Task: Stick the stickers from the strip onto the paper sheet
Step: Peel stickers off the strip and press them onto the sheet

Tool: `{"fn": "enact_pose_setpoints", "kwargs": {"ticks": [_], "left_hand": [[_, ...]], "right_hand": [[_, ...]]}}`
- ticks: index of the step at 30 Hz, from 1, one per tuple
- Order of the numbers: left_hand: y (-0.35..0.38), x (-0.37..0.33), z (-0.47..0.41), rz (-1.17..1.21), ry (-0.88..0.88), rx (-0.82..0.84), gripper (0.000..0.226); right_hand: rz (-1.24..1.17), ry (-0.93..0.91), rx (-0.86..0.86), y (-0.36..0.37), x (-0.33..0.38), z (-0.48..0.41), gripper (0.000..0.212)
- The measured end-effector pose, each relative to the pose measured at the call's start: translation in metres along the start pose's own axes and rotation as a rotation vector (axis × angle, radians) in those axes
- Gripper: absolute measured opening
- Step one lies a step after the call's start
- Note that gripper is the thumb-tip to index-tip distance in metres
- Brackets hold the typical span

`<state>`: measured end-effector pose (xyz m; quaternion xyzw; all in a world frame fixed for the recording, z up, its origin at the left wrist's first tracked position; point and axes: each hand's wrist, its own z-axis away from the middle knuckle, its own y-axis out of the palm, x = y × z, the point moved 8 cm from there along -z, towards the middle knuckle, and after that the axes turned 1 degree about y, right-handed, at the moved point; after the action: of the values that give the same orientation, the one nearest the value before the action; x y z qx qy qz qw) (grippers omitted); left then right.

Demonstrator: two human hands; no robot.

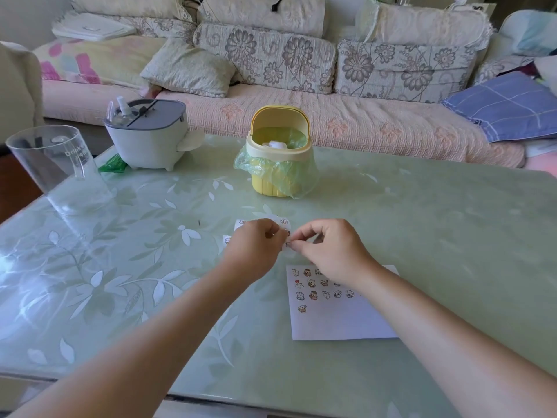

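Note:
A white paper sheet point(340, 315) lies on the green table, right of centre, with several small cartoon stickers in rows on its upper part. Above it both hands meet over a white sticker strip point(278, 222), most of it hidden behind the fingers. My left hand point(253, 248) holds the strip with curled fingers. My right hand point(331, 245) pinches a small piece at the strip's edge between thumb and forefinger; my right forearm covers the sheet's upper right corner.
A small yellow bin point(278, 152) lined with a green bag stands behind the hands. A grey lidded container point(147, 137) and a clear tumbler point(57, 167) stand at the back left. A sofa with cushions point(271, 61) runs behind the table point(150, 267).

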<state>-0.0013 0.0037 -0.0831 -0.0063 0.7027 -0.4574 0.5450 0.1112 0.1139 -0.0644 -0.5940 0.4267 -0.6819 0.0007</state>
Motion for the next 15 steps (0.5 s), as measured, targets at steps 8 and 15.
{"fn": "enact_pose_setpoints", "kwargs": {"ticks": [8, 15], "left_hand": [[0.000, 0.006, 0.020, -0.166, 0.075, 0.012, 0.021], [-0.001, -0.013, 0.051, -0.235, 0.425, -0.034, 0.033]], "right_hand": [[-0.110, 0.243, 0.172, -0.005, -0.021, 0.026, 0.004], [-0.003, 0.296, 0.278, -0.003, -0.037, 0.052, 0.005]]}}
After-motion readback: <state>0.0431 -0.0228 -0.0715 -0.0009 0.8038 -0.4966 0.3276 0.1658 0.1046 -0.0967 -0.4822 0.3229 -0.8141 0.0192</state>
